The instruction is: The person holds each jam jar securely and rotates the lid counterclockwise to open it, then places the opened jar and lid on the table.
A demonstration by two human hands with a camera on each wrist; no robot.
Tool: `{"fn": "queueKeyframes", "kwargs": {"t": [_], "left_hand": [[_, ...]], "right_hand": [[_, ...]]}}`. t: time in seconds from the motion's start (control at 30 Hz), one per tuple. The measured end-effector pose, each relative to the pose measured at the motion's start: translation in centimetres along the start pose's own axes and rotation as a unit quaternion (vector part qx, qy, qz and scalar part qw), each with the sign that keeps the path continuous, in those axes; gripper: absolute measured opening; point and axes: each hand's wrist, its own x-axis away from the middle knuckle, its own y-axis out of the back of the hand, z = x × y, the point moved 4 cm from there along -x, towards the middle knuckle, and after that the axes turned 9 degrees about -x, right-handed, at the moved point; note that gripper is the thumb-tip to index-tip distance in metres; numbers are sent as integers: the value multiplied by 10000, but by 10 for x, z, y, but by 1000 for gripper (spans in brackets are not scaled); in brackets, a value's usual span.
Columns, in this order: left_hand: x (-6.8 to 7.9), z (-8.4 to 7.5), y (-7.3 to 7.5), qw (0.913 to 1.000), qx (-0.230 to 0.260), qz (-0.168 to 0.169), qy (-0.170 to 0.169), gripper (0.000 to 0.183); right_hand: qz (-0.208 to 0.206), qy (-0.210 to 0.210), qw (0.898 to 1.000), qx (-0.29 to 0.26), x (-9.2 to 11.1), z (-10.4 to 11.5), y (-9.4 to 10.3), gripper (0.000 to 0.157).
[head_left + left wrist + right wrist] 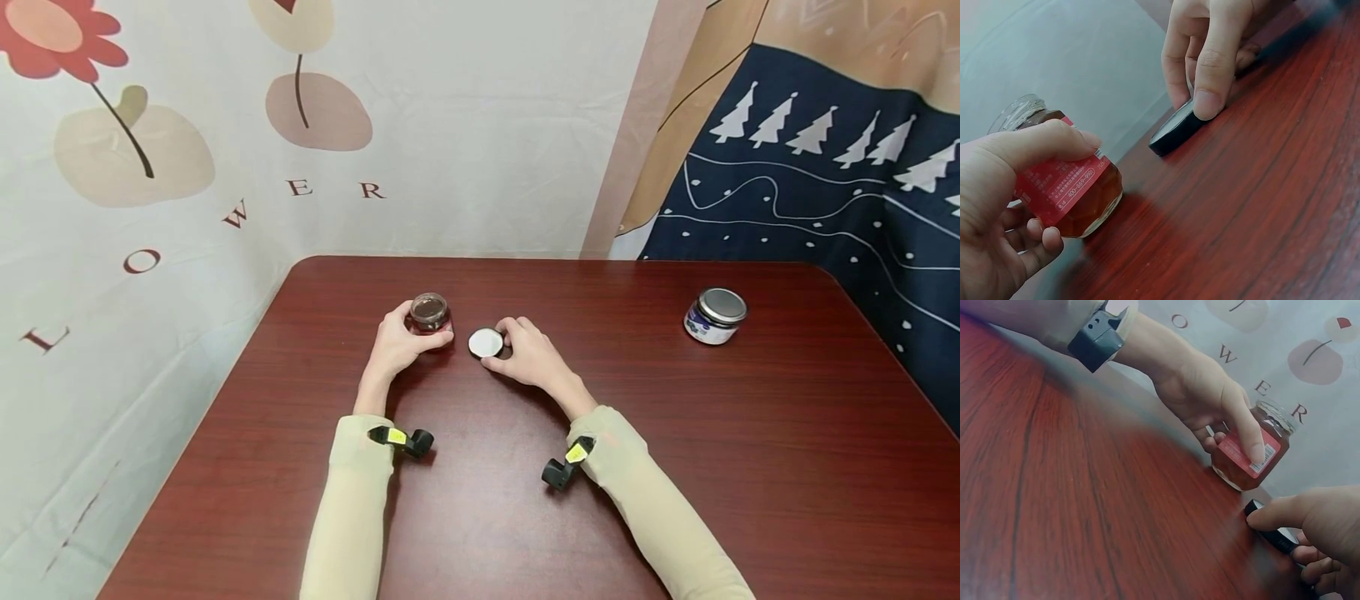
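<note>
An uncapped glass jar with a red label and dark amber contents stands upright near the table's far side. My left hand grips it round the side, thumb across the label. Just to its right lies a round black-rimmed lid, its white inside facing up. My right hand pinches the lid by its edge between thumb and fingers, and in the left wrist view the lid is low at the tabletop. Jar and lid are a short gap apart.
A second jar, with a silver lid and a white and purple label, stands at the right on the reddish-brown table. Behind the table hang a pale flower-printed cloth and a navy cloth with white trees.
</note>
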Motion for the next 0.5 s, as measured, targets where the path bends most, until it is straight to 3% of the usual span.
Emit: {"fn": "queueKeyframes", "kwargs": {"t": [0.5], "left_hand": [[1, 2, 7, 9999, -44, -18, 162, 67]], "right_hand": [[7, -13, 9999, -114, -11, 1, -4, 49]]}}
